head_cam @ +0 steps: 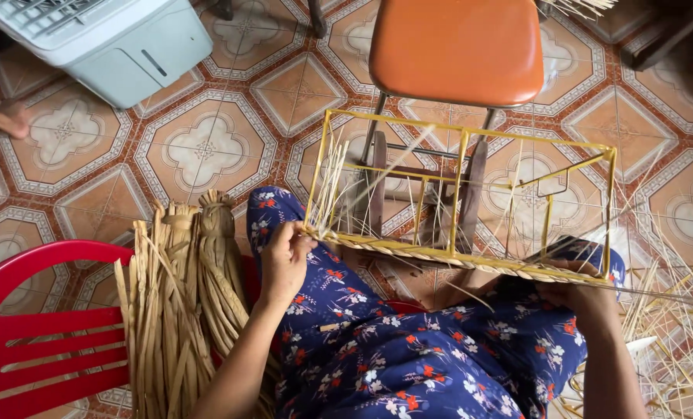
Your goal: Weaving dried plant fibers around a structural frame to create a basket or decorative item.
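We held one yellow rectangular wire frame (461, 203) on our lap, our left hand (284, 260) with fingers pinching its woven straw edge (440, 257); our right hand (575, 291) gripped the far corner, fingers partly hidden. Two dried-leaf bundles (183, 295) lay beside us.

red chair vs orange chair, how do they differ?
The red chair has a slatted plastic surface; the orange chair has a solid smooth seat. The red chair sits at the person's left, with dried fibre bundles over its edge; the orange chair stands ahead, behind the yellow wire frame. Both stand on the tiled floor.
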